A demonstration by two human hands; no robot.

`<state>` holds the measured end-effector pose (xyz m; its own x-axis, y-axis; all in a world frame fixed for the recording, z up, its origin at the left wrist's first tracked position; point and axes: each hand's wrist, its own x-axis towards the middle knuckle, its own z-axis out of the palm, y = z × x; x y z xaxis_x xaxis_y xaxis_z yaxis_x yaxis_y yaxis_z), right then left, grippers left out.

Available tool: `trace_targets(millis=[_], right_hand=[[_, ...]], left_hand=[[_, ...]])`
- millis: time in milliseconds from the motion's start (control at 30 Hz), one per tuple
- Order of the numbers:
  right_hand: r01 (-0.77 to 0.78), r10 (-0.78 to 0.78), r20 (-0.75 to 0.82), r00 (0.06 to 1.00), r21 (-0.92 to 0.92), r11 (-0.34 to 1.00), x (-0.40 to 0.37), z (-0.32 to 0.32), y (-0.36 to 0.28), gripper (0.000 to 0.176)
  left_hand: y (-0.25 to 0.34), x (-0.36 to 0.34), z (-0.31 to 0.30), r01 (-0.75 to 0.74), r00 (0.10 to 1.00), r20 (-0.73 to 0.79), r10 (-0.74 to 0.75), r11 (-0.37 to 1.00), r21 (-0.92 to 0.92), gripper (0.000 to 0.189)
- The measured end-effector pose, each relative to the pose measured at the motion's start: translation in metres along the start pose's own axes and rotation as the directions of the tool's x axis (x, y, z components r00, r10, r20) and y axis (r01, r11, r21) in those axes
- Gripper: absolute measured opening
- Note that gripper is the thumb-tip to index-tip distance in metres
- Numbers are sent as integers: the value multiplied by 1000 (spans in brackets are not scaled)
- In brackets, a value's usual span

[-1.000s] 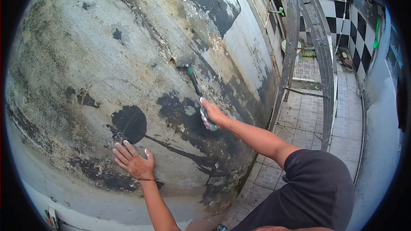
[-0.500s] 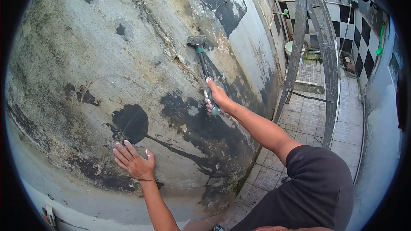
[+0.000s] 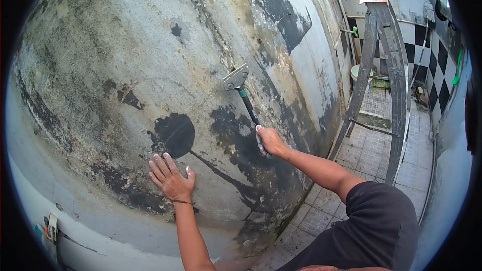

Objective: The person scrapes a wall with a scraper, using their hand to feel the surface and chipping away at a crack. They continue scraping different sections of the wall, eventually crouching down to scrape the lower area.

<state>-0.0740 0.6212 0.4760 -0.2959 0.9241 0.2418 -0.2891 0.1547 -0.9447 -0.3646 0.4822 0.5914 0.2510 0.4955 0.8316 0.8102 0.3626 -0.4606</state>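
My right hand (image 3: 268,141) is wrapped around the black and green handle of a long-handled scraper (image 3: 247,105). Its wide metal head is in front of the stained wall (image 3: 211,65), by a long crack; whether the blade touches is hard to tell. My left hand (image 3: 173,178) lies flat on the wall with fingers spread, just below a round black patch (image 3: 174,135). White dust coats the fingertips of both hands. Paint has come off the wall in dark, patchy areas.
A wooden stepladder (image 3: 393,70) stands on the tiled floor (image 3: 366,145) to the right. Behind it are a pale bucket (image 3: 355,72) and a long-handled brush (image 3: 428,15). Hand tools (image 3: 51,227) lie at lower left, and a green object (image 3: 458,68) hangs on the right wall.
The scraper head has moved down along the wall and turned, with my right hand lower too. My left hand stays at the same patch. The view has shifted left.
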Motion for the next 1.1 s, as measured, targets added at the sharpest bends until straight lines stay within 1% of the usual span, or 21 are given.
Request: trace_targets(millis=[33, 67, 167, 233, 267, 367, 433, 500, 567, 600, 667, 700, 733, 767, 800, 833, 867, 900, 967, 1000, 1100], right_hand=[[26, -26, -29, 999, -16, 1000, -5, 2, 2, 68], [15, -15, -14, 1000, -27, 1000, -5, 3, 1, 67], [13, -13, -17, 1000, -4, 1000, 24, 8, -39, 66], [20, -17, -31, 999, 102, 995, 55, 7, -91, 64], [30, -28, -25, 999, 120, 992, 72, 5, -113, 64], [36, -31, -33, 999, 146, 989, 110, -7, -186, 63], [35, -34, -15, 999, 127, 991, 120, -10, -240, 59], [57, -64, 38, 997, 160, 985, 145, -20, -284, 55], [66, -59, -50, 997, 149, 987, 143, -20, -316, 53], [65, -61, -29, 998, 157, 986, 139, -22, -314, 52], [63, -68, 35, 997, 131, 989, 121, -26, -278, 53], [88, -89, 59, 994, 26, 996, 112, -30, -248, 56], [35, -35, 9, 999, -37, 999, 88, -24, -225, 57], [-3, -1, -33, 999, -126, 992, 81, -22, -199, 60], [-22, 20, -16, 1000, -123, 992, 70, -17, -194, 62], [-21, 16, -46, 999, -114, 993, 70, -9, -199, 63], [22, -24, -14, 1000, -114, 993, 79, -4, -213, 63], [62, -61, 16, 998, -112, 992, 89, -1, -237, 62], [74, -74, -5, 997, -76, 994, 110, 11, -292, 60], [81, -82, -12, 997, -57, 995, 115, 13, -307, 59], [82, -81, 11, 997, -55, 995, 100, 17, -288, 59]], left_hand=[[-2, -4, -2, -1, 1000, 6, 1, 1000, 1, 86], [-1, -2, -2, 4, 1000, 2, -4, 1000, 3, 86], [1, 0, 2, 5, 1000, -8, -5, 1000, -8, 86], [-1, -2, 4, 1, 1000, -14, -1, 1000, 1, 87], [-1, -2, 3, 4, 1000, -17, -4, 1000, 1, 87], [-1, -1, 0, 17, 1000, 9, -17, 1000, -14, 88], [1, 0, -2, 18, 999, 31, -18, 1000, -14, 90], [1, 2, 0, 15, 1000, 3, -15, 1000, -18, 90], [-1, 0, 0, 5, 1000, -3, -5, 1000, -23, 90], [0, 1, -1, 15, 1000, 22, -15, 1000, -17, 89], [-1, -2, -2, 24, 999, 44, -24, 1000, -19, 89], [-2, -1, -3, 18, 999, 34, -17, 999, -28, 89], [-1, 0, -2, 14, 1000, 21, -13, 999, -41, 89], [1, -1, -1, 22, 1000, 17, -21, 998, -52, 89], [0, -3, -2, 17, 1000, 18, -16, 998, -55, 89], [-1, -1, -1, 14, 1000, 14, -13, 999, -52, 89], [-3, -1, -1, 21, 1000, 10, -20, 999, -47, 89], [-3, -2, -1, 21, 1000, 18, -20, 998, -53, 90], [-3, 0, 1, 22, 999, 25, -20, 998, -60, 90], [-2, 1, 1, 22, 1000, 14, -21, 998, -63, 90], [-2, -5, -1, 18, 1000, 26, -17, 997, -72, 91]])
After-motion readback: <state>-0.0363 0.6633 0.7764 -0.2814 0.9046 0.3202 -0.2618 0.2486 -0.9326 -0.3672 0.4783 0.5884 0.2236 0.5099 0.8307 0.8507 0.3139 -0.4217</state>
